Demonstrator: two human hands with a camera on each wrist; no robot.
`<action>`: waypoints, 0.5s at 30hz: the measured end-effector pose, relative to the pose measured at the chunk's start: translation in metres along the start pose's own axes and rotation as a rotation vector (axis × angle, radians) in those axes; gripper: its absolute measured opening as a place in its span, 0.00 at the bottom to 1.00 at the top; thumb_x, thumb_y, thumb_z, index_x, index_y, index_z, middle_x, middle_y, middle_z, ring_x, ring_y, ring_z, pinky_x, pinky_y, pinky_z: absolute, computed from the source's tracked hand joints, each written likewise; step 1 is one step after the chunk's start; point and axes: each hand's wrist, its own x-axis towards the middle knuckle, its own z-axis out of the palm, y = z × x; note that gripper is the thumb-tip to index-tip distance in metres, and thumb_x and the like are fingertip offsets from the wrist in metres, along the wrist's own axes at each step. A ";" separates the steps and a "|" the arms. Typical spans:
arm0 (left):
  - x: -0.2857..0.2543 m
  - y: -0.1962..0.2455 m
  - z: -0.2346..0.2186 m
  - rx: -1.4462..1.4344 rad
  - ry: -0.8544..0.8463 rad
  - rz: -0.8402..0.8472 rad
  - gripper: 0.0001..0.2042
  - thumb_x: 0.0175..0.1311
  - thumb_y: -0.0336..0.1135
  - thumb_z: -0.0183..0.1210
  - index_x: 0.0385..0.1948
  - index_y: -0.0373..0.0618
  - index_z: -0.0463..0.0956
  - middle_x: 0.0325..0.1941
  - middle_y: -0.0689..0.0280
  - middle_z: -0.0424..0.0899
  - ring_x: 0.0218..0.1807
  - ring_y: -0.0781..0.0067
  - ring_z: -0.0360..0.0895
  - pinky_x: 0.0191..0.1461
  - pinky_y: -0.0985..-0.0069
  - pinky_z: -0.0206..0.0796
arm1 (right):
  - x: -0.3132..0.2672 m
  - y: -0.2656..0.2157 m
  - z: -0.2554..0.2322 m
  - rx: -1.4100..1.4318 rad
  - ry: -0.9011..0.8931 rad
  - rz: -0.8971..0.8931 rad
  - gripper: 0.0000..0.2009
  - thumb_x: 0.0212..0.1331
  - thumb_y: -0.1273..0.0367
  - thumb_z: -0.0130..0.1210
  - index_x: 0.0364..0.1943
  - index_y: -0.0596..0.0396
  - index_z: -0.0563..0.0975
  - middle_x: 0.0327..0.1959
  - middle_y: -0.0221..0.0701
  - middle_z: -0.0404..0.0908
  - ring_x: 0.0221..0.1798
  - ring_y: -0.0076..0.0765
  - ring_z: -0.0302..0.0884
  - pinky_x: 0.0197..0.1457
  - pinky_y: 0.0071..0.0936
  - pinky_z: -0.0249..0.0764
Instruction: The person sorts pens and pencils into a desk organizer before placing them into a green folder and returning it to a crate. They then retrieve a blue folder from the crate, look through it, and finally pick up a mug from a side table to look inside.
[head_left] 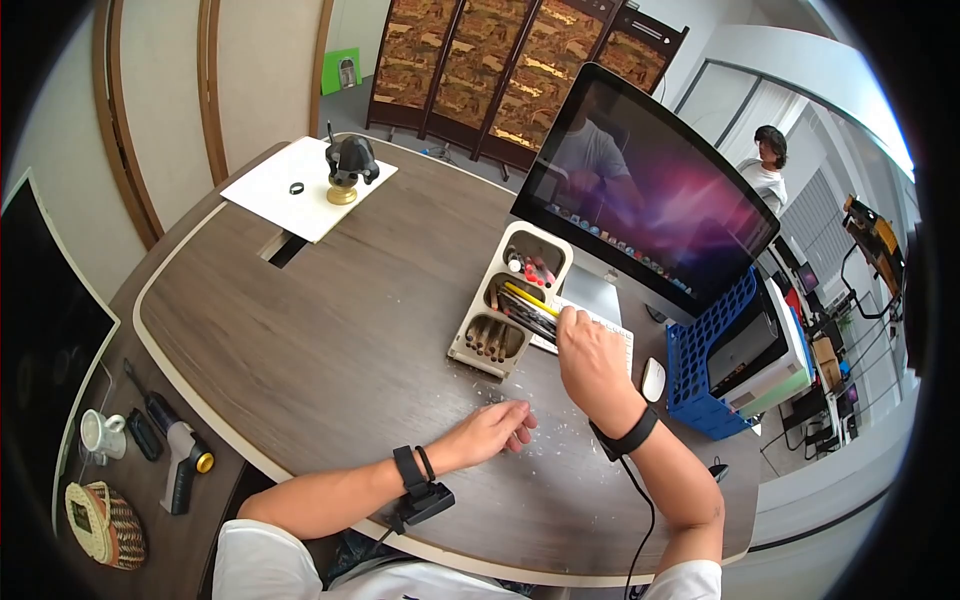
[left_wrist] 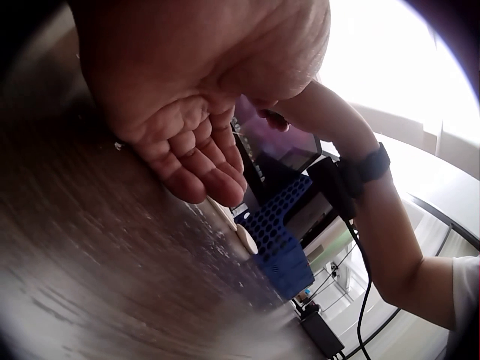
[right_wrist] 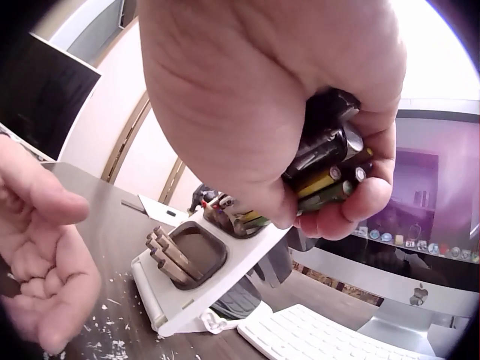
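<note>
My right hand [head_left: 595,365] grips a bundle of pens and pencils [right_wrist: 319,180], their ends poking out between thumb and fingers. In the head view the bundle, one yellow pencil among it, reaches over the middle compartment of a white desk organizer [right_wrist: 225,279]. Brown, blunt-ended sticks [head_left: 490,342] stand in the organizer's near compartment. Small red and white items [head_left: 533,272] lie in the far one. My left hand [head_left: 485,435] is held near the organizer's front with relaxed fingers and nothing in it; its palm shows in the left wrist view.
Behind the organizer stand a monitor [head_left: 650,190] and a white keyboard [right_wrist: 307,335]. A mouse [head_left: 653,380] and a blue file holder [head_left: 700,385] are at right. White bits litter the tabletop. A cordless tool [head_left: 182,455] and mug [head_left: 103,435] are at left. Another person [head_left: 768,165] is beyond.
</note>
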 end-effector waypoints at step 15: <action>-0.011 0.018 0.003 0.227 -0.060 0.060 0.26 0.88 0.55 0.41 0.50 0.40 0.79 0.41 0.63 0.85 0.40 0.72 0.85 0.48 0.72 0.78 | 0.055 -0.051 0.001 -0.059 -0.033 0.075 0.17 0.59 0.73 0.65 0.52 0.63 0.79 0.40 0.41 0.87 0.41 0.39 0.91 0.37 0.31 0.86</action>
